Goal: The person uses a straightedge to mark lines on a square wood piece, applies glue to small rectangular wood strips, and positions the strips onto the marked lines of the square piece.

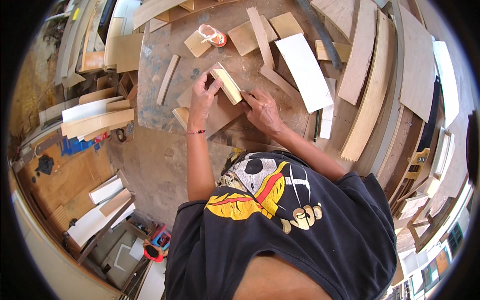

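My left hand [204, 92] is closed around a short, pale wooden block [227, 86], which it holds tilted above the workbench. The thumb lies on the block's near side. At the block's lower right end, my right hand [262, 109] is closed with its fingers pinched together. Whatever lies in that pinch, if anything, is too small and covered to make out. Beneath both hands sits a flat brown board [222, 116]. Beyond them, a red and white cup [212, 36] with white smears on its rim rests by a small wooden square [197, 45].
Across the workbench [150, 112] lie a narrow strip [168, 80], a white panel [305, 72], a long splintered plank [369, 87] and a dark metal bar [320, 32]. More boards are stacked at the right. Offcuts [97, 117] pile up at the left.
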A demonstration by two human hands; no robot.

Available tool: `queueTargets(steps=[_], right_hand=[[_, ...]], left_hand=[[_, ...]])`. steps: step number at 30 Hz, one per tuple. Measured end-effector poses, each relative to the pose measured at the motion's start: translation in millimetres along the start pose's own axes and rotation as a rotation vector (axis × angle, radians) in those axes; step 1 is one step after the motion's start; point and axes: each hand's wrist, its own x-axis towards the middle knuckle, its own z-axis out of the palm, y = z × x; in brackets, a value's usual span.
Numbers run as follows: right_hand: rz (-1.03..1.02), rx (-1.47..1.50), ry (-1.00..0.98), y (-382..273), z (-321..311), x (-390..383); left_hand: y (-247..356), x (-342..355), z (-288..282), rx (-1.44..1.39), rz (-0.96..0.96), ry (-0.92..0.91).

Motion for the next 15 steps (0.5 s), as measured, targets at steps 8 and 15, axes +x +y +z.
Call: queueTargets(steps=[8, 15], right_hand=[[-0.001, -0.024, -0.007, -0.1, -0.2, -1.2], [-0.007, -0.027, -0.011, 1.2, 0.9, -1.5]], left_hand=[[1.6, -0.3, -0.9, 0.026, -0.016, 0.019], [6.1, 0.1, 0.7, 0.069, -0.032, 0.03]])
